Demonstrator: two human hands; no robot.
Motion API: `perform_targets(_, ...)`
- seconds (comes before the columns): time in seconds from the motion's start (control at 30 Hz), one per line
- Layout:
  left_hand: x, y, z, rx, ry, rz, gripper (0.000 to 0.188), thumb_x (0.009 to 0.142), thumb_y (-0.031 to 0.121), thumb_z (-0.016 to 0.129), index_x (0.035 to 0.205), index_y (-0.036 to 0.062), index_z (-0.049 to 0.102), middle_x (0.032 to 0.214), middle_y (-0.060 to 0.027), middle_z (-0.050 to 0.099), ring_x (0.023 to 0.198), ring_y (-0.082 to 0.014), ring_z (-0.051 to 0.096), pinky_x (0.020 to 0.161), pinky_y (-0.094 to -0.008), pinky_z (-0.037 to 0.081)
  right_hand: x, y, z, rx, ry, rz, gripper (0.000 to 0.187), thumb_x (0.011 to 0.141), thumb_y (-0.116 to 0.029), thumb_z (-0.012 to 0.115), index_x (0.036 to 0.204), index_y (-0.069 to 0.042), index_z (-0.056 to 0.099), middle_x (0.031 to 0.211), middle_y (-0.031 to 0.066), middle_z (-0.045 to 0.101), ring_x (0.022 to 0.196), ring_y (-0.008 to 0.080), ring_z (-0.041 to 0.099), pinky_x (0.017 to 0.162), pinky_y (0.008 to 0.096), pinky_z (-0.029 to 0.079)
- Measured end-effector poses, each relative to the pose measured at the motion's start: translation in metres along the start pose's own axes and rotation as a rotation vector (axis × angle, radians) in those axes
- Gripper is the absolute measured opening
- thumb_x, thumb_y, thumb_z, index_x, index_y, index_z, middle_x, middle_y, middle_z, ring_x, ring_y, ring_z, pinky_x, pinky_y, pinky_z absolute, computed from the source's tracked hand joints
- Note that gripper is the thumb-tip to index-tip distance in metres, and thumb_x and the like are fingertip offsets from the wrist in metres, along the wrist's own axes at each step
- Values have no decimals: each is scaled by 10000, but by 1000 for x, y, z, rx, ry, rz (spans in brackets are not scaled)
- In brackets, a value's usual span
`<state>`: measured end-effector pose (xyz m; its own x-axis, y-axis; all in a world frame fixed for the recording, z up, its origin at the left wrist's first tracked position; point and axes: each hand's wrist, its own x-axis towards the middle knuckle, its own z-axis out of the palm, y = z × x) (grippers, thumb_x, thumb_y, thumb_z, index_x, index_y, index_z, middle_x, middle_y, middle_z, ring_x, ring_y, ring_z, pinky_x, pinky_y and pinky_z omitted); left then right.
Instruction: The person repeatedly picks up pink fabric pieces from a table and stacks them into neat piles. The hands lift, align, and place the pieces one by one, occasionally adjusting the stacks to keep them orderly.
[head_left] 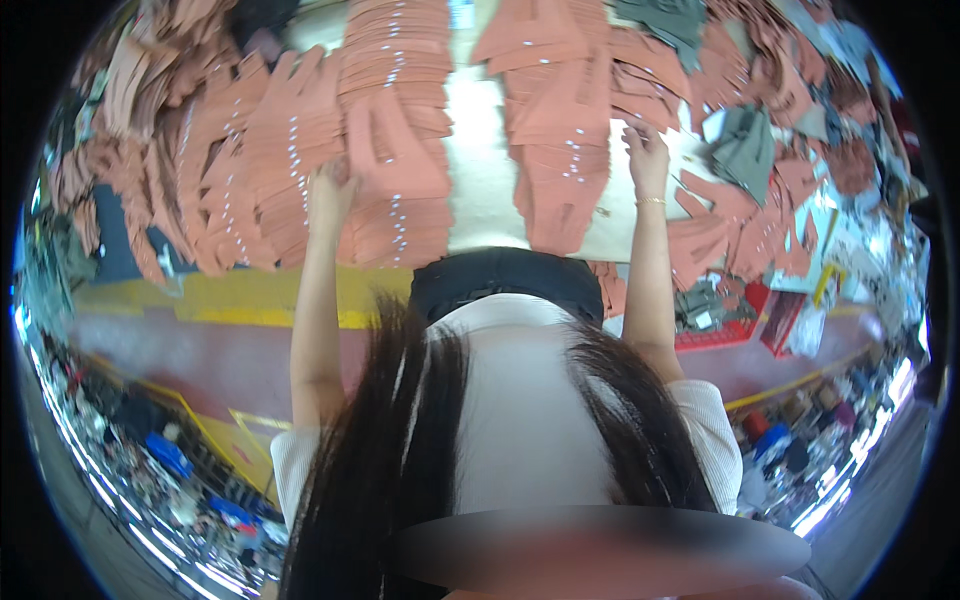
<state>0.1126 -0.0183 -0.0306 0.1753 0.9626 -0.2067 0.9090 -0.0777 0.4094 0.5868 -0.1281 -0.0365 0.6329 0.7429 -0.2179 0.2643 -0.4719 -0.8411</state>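
Coral cut fabric pieces lie in overlapping rows on a pale table (483,165). My left hand (330,197) is at the left edge of a long row of these pieces (397,205). Its fingers are curled in and seem to pinch the edge of a coral fabric piece (385,135) that lies askew on the row. My right hand (648,158) is raised over the table, just right of another coral row (562,150). Its fingers are loosely bent and apart, with nothing visible in them. Small white marks run down the rows.
More coral rows (225,190) fan out at the left. Dark green fabric pieces (742,150) and scattered coral pieces (745,225) lie at the right. A red crate (718,335) with fabric stands below the table's right side. Yellow lines mark the reddish floor (185,360).
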Motion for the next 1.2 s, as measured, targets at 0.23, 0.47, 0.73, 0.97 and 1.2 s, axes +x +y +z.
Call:
perform_targets(0.23, -34, 37, 13, 70, 97, -123, 433, 804, 221, 666, 1173, 14, 575, 1069, -171, 545, 972, -338, 547, 845, -418, 455, 3, 14, 16, -337, 16, -146, 273, 836, -193, 634, 1071, -55, 653, 1047, 155, 606, 830, 255, 639, 763, 339, 505)
perform_targets(0.47, -42, 49, 18, 47, 229, -69, 356, 784, 141, 658, 1106, 5, 589, 1044, -163, 548, 1024, -339, 519, 851, -427, 444, 5, 22, 50, -468, 194, -186, 365, 758, -243, 707, 1028, -19, 609, 969, 209, 597, 875, 337, 611, 779, 392, 490)
perform_targets(0.73, -30, 39, 11, -197, 150, -301, 344, 727, 155, 718, 1011, -7, 610, 863, -162, 650, 817, -325, 618, 754, -397, 487, -7, -85, 20, 120, -188, 40, 228, 825, -162, 680, 911, -17, 526, 766, 86, 634, 684, 148, 646, 562, 246, 506)
perform_targets(0.97, -25, 31, -2, -336, -85, -466, 289, 778, 234, 705, 898, -21, 646, 751, -137, 667, 687, -242, 667, 595, -328, 512, -69, -170, 85, 824, -665, -49, 157, 883, -62, 606, 944, -65, 462, 874, 65, 608, 706, 156, 645, 627, 268, 567)
perform_targets(1.2, -34, 25, -8, -1233, -133, -774, 548, 903, 397, 574, 1125, -102, 526, 929, -140, 659, 684, -210, 680, 534, -265, 530, -112, -106, 188, 543, -811, 418, 171, 890, -45, 584, 922, -49, 416, 882, 98, 600, 827, 252, 675, 667, 293, 583)
